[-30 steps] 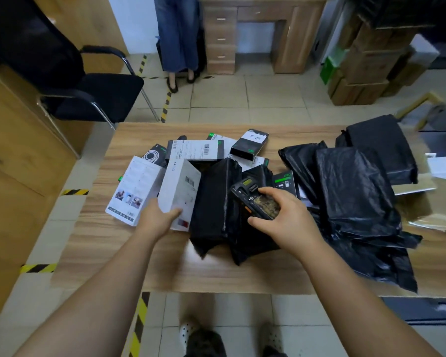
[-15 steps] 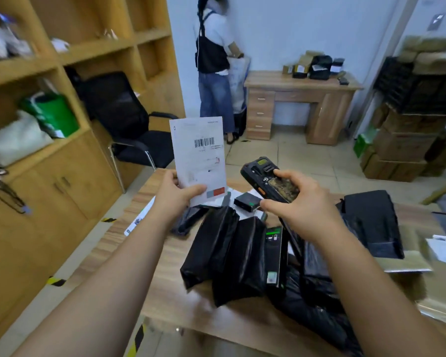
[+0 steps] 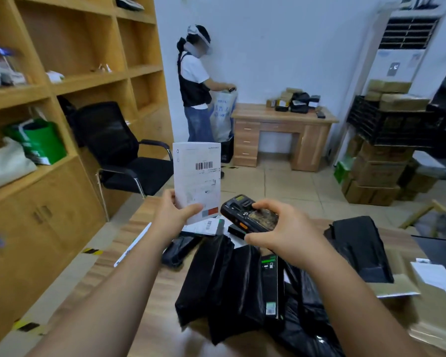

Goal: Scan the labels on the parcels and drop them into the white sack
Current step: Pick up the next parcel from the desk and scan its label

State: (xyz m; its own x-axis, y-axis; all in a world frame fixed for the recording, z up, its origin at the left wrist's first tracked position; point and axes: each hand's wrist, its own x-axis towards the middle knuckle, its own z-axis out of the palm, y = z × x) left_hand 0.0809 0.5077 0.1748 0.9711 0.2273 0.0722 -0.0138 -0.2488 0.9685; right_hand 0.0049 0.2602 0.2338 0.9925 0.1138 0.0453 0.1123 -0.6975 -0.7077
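Observation:
My left hand grips the lower edge of a white box parcel, held upright above the table with its barcode label facing me. Just to its right, my right hand holds a black handheld scanner, its head level with the box's bottom corner. Several black bagged parcels and a black box with a green label lie on the wooden table under my arms. A white sack stands by the far desk, held by another person.
A person stands at the back beside a wooden desk with parcels on it. A black office chair and wooden shelving are on the left. Cardboard boxes and a black crate stand at right.
My left hand picked the white box off the table and raised it upright. My right hand lifted the scanner beside it. The view tilted up from the table to the room.

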